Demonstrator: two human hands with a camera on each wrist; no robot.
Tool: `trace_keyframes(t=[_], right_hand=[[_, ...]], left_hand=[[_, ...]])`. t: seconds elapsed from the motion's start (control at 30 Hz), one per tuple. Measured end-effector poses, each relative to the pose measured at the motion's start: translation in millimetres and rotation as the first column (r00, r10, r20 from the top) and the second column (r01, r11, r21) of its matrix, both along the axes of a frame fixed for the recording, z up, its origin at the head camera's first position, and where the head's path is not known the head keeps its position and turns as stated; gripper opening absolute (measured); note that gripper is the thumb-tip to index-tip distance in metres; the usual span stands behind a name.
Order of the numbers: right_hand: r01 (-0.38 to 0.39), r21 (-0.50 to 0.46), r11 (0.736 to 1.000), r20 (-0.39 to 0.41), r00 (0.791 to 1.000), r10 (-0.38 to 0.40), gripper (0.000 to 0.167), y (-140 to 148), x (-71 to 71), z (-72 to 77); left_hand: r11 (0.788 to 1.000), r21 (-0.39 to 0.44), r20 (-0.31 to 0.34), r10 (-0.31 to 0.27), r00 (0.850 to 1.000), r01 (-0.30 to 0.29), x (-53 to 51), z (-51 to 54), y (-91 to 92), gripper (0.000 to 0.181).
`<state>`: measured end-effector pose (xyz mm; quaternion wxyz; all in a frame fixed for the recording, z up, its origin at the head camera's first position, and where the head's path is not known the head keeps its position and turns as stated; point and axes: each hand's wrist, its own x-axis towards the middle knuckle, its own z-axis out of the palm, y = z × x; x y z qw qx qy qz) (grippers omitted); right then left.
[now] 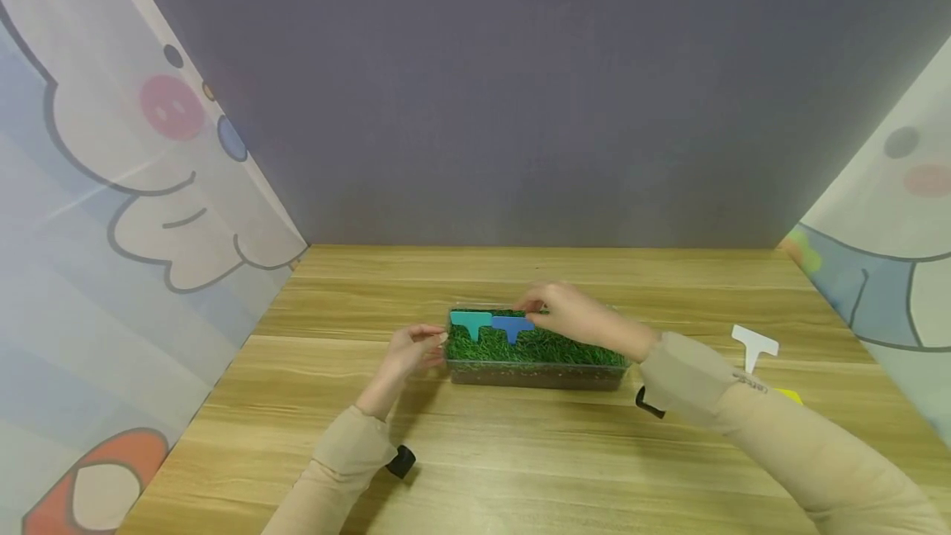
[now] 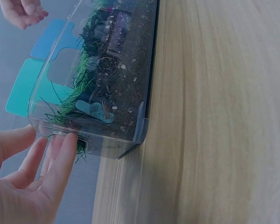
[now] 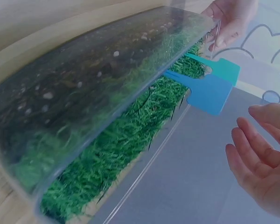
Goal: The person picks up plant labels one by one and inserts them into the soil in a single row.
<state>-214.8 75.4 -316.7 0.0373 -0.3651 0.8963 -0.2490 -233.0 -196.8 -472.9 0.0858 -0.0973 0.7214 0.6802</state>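
Note:
A long clear planter box of dark soil and green grass sits on the table. Two T-shaped plant labels stand in the grass side by side, a teal plant label at the left end and a blue plant label beside it. My left hand touches the box's left end with its fingertips, the fingers nearly straight in the left wrist view. Just above and right of the blue label is my right hand; the right wrist view shows its fingers loosely bent, apart from the label, holding nothing.
A white T-shaped plant label lies on the wooden table at the right. Something yellow is mostly hidden behind the right sleeve. A grey wall stands behind the table, with cartoon-printed panels on both sides.

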Motion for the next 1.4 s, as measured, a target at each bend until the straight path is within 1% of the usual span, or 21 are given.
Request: trace_keyframes(t=[0.2, 0.4, 0.53, 0.57, 0.63, 0.7, 0.77, 0.8, 0.87, 0.9, 1.03, 1.1, 1.27, 1.4], right_hand=[[0.009, -0.044, 0.999, -0.031, 0.999, -0.010, 0.020, 15.7, 3.1, -0.3], [0.034, -0.072, 0.997, -0.048, 0.998, -0.038, 0.019, 34.6, 3.7, -5.6], [0.045, -0.092, 0.995, -0.055, 0.997, -0.051, 0.018, 47.3, 3.5, -9.2], [0.048, -0.095, 0.994, -0.060, 0.997, -0.053, 0.017, 50.4, 3.4, -9.9], [0.050, -0.101, 0.994, -0.067, 0.996, -0.057, 0.017, 56.6, 3.6, -11.0], [0.058, -0.104, 0.993, -0.073, 0.995, -0.066, 0.017, 62.8, 3.7, -12.2], [0.071, -0.100, 0.992, -0.074, 0.994, -0.078, 0.017, 69.2, 3.8, -13.5], [0.078, -0.099, 0.992, -0.073, 0.994, -0.086, 0.017, 72.2, 3.9, -13.8], [0.098, -0.096, 0.991, -0.073, 0.992, -0.105, 0.017, 78.0, 4.3, -14.2], [0.107, -0.095, 0.990, -0.073, 0.991, -0.114, 0.017, 80.8, 4.4, -14.1], [0.140, -0.096, 0.986, -0.076, 0.986, -0.147, 0.017, 92.3, 5.2, -13.2], [0.162, -0.092, 0.982, -0.069, 0.983, -0.169, 0.017, 98.6, 5.5, -13.2], [0.203, -0.076, 0.976, -0.057, 0.977, -0.207, 0.018, 115.5, 4.5, -13.7], [0.218, -0.071, 0.973, -0.075, 0.972, -0.223, 0.018, 128.7, 2.8, -14.3]], left_hand=[[1.000, -0.014, 0.000, -0.003, 1.000, 0.003, 1.1, 1.3, 0.8, 0.031], [1.000, -0.023, -0.003, 0.001, 1.000, -0.001, 1.6, 0.6, 0.5, 0.030], [1.000, -0.024, -0.013, -0.002, 1.000, 0.002, 6.0, 5.8, 1.6, 0.033], [1.000, -0.023, -0.024, -0.011, 1.000, 0.010, 6.6, 6.2, 1.4, 0.033], [0.999, -0.028, -0.018, -0.018, 1.000, 0.018, 12.6, 16.1, 3.5, 0.032], [0.999, -0.028, -0.029, -0.023, 0.999, 0.022, 20.1, 29.1, 7.3, 0.030], [0.999, -0.032, -0.023, -0.021, 1.000, 0.020, 26.1, 40.9, 10.8, 0.026], [0.999, -0.034, -0.015, -0.013, 1.000, 0.012, 30.1, 48.6, 13.4, 0.025], [1.000, -0.029, -0.025, -0.005, 1.000, 0.005, 33.8, 56.0, 16.3, 0.023], [1.000, -0.029, -0.017, -0.001, 1.000, 0.000, 34.3, 57.9, 17.0, 0.023], [1.000, -0.022, -0.011, 0.009, 1.000, -0.010, 35.6, 61.1, 18.4, 0.023], [1.000, -0.030, -0.007, 0.008, 1.000, -0.008, 35.1, 60.1, 18.0, 0.023], [1.000, -0.020, -0.019, 0.002, 1.000, -0.003, 35.0, 59.7, 17.3, 0.022], [1.000, -0.014, -0.023, 0.000, 1.000, 0.000, 34.9, 59.3, 17.0, 0.023]])
